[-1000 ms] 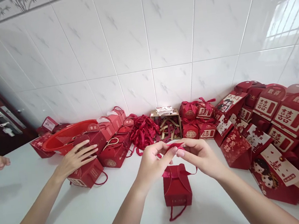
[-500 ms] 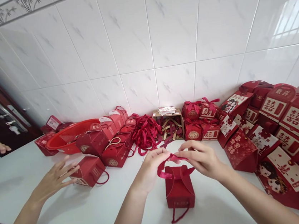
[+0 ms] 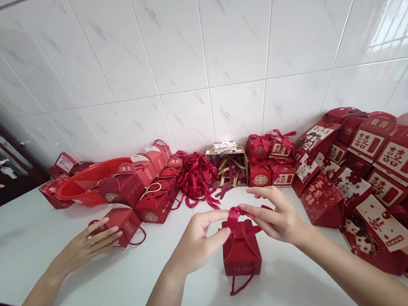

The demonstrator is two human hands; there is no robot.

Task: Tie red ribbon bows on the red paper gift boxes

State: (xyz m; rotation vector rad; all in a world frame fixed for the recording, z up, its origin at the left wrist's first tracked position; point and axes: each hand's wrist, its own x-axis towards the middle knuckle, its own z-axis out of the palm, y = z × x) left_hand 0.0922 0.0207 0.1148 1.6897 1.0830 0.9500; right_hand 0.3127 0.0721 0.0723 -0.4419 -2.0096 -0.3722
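A small red gift box [image 3: 242, 256] stands upright on the white table in front of me, its cord handle hanging down the near side. Red satin ribbon [image 3: 234, 215] is looped over its top. From the left, my left hand [image 3: 201, 241] holds the ribbon loop at the box top with thumb and index finger. Opposite it, my right hand [image 3: 275, 216] pinches the ribbon between its fingertips, the other fingers raised. Exactly how the ribbon crosses under my fingertips is partly hidden.
At left, another person's hand [image 3: 89, 242] touches a red box [image 3: 126, 223]. Behind are a red plastic basket [image 3: 93, 183], a ribbon heap [image 3: 197, 176], a cardboard box of strips [image 3: 232, 167] and ribbon-tied boxes [image 3: 270, 153]. Many red boxes [image 3: 378, 162] are piled at right.
My hands have lowered the ribbon onto the box top, and the left thumb has spread from its index finger. The other person's hand has reached onto the box at left.
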